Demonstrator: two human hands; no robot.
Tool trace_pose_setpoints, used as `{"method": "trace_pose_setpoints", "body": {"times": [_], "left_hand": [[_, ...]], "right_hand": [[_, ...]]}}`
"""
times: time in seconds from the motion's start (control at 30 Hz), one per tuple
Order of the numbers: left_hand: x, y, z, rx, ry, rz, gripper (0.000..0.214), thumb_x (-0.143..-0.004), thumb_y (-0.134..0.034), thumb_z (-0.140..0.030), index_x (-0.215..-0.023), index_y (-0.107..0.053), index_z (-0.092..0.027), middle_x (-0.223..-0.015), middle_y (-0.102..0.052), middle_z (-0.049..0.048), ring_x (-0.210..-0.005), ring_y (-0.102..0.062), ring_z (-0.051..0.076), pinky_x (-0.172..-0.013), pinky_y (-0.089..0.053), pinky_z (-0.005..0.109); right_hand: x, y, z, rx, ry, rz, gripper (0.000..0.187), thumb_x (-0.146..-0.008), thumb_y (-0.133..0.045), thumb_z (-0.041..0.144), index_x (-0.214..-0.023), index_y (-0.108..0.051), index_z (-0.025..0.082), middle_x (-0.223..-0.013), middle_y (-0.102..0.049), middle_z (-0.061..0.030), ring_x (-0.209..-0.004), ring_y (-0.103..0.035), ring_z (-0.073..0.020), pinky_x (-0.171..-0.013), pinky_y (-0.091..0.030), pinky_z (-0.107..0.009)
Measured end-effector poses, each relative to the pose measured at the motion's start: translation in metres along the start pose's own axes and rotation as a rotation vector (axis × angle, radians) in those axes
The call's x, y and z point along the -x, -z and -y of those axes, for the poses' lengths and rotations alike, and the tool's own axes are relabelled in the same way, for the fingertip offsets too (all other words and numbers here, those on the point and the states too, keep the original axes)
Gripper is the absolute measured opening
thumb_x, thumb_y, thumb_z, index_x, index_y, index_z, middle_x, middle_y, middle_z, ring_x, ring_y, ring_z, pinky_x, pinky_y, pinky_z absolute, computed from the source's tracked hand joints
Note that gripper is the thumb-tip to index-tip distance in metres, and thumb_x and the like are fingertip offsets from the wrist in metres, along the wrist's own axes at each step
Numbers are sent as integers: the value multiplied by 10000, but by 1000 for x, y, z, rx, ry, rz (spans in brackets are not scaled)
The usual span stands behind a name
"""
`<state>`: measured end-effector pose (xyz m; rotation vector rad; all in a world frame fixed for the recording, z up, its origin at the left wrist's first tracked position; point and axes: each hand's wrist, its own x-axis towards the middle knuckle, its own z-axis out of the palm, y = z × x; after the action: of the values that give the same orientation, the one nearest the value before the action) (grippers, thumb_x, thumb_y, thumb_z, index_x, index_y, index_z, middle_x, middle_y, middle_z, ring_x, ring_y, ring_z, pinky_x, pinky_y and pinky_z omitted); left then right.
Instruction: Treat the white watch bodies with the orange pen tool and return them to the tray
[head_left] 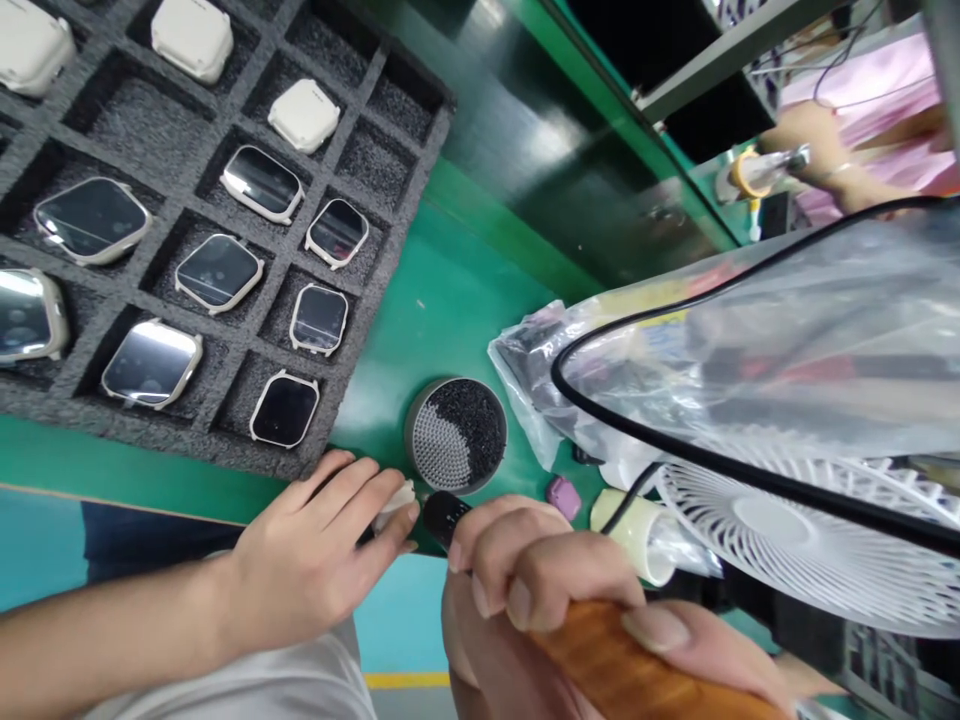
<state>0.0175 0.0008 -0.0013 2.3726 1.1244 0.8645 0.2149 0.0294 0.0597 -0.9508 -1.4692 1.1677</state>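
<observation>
My left hand (322, 540) is closed around a small whitish watch case (391, 506), most of it covered by the fingers, at the table's front edge. Wrapped in my right hand (547, 565) is an electric screwdriver with an orange grip (600, 655) and a black nose (442, 515). The nose points at the watch case; whether the tip touches it I cannot tell. Just beyond both hands stands a round grey cup (420, 410) with a studded inside, partly covered by tiny dark pieces. A dark foam tray (330, 390) holds several square watches, some screen up, some white back up.
On the right lie a clear plastic bag (675, 340), a black cable (600, 400), a white fan (772, 520), a pale yellow roll (637, 535) and a small purple piece (562, 497). Another person's arm (832, 160) shows at the upper right, behind a metal frame.
</observation>
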Motion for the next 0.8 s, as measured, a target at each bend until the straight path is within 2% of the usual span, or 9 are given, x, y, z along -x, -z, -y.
{"method": "trace_pose_setpoints", "body": {"times": [0.1,0.2,0.27,0.4,0.5,0.6,0.67,0.73,0.8], "left_hand": [[-1,0,0,8,5,-1,235,-1009,-604,-196,-1203,-738,-185,-1326,-724,85,-1216,-639,281,-1117,-467,497],[0,0,0,11,8,-3,229,-1012,-595,-192,-1188,-741,-185,-1326,-717,88,-1215,-628,280,-1121,-464,495],[0,0,1,7,17,5,225,-1013,-611,-206,-1200,-735,-190,-1332,-709,89,-1220,-620,282,-1120,-470,495],[0,0,3,-5,19,49,262,-1005,-679,-280,-1256,-708,-210,-1378,-680,104,-1238,-610,302,-1103,-502,524],[2,6,-2,43,-2,25,261,-979,-715,-238,-1237,-703,-196,-1302,-695,113,-1216,-623,290,-1111,-525,544],[4,27,-6,116,-29,-92,269,-970,-688,-153,-1239,-688,-149,-1208,-686,138,-1134,-648,234,-1000,-607,414],[0,51,4,86,-41,-149,323,-993,-613,-114,-1312,-658,-139,-1241,-664,153,-1136,-654,204,-946,-619,329],[-13,81,28,-45,-4,-180,378,-1001,-565,-88,-1360,-640,-176,-1286,-647,136,-1176,-650,189,-991,-604,315],[-34,115,67,-245,99,-205,367,-998,-568,-84,-1331,-655,-212,-1306,-642,104,-1212,-637,189,-1066,-575,346]], "right_hand": [[-4,-10,4,-5,35,-35,327,-979,-469,578,-1055,-657,322,-666,-521,37,-516,-524,-170,-461,-515,-398],[-4,-25,10,-25,80,-233,268,-1025,-438,454,-1182,-620,336,-768,-589,34,-604,-595,-168,-551,-551,-415],[-5,-34,14,-17,61,-318,271,-1043,-435,443,-1207,-602,306,-819,-616,28,-658,-625,-170,-593,-560,-425],[-9,-37,14,-70,104,-346,546,-1027,-300,689,-1209,-601,272,-824,-603,24,-652,-599,-155,-568,-537,-399],[-13,-31,14,-116,129,-359,695,-1006,-152,758,-1178,-616,270,-804,-586,25,-620,-577,-144,-539,-513,-383],[-15,-27,13,-109,140,-425,708,-1017,-93,737,-1147,-613,274,-786,-581,29,-624,-574,-145,-549,-511,-380],[-16,-26,11,-107,188,-381,704,-1020,-109,737,-1148,-615,265,-775,-585,33,-603,-570,-138,-518,-504,-364],[-17,-28,8,-122,220,-346,700,-1017,-135,750,-1143,-615,256,-773,-587,37,-586,-562,-131,-492,-487,-351],[-16,-30,5,-147,208,-387,697,-1014,-129,758,-1132,-604,261,-777,-587,40,-586,-556,-130,-496,-474,-355]]}}
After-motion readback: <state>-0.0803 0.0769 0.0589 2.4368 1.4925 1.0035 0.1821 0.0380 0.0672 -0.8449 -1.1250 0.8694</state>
